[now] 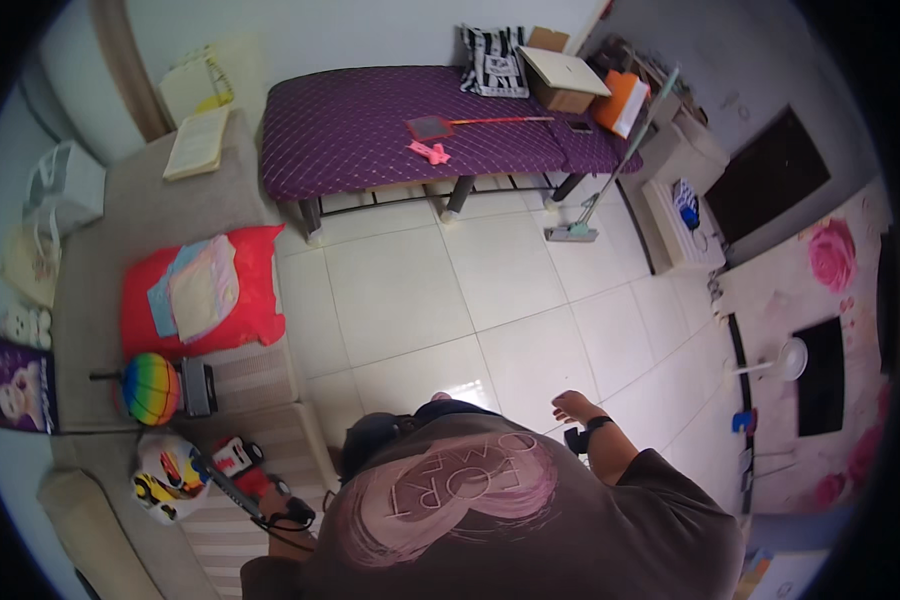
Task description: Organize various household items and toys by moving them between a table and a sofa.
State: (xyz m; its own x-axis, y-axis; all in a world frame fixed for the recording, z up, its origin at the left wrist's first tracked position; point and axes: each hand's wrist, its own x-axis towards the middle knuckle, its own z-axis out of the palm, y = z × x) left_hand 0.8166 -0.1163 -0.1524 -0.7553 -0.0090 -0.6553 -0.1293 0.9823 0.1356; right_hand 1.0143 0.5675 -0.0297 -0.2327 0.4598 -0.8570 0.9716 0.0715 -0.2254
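Note:
At the lower right, my right hand (572,407) hangs over the tiled floor, empty, with loosely bent fingers and a black band on the wrist. My left hand (271,504) is low at the left, beside a red and white toy vehicle (246,466) on the sofa. A dark rod (231,489) runs up to its wrist, where a black device and cable sit; its fingers are unclear, so its grip cannot be told. Near it lie a clear bag of toy cars (171,480) and a rainbow-striped ball (151,389).
A red pillow (259,300) with folded cloths lies on the sofa (90,262). Ahead is a bench with a purple quilted cover (345,120), bearing a fly swatter (429,127) and boxes. A squeegee mop (572,234) leans at its right end. A white fan (793,358) stands at the right.

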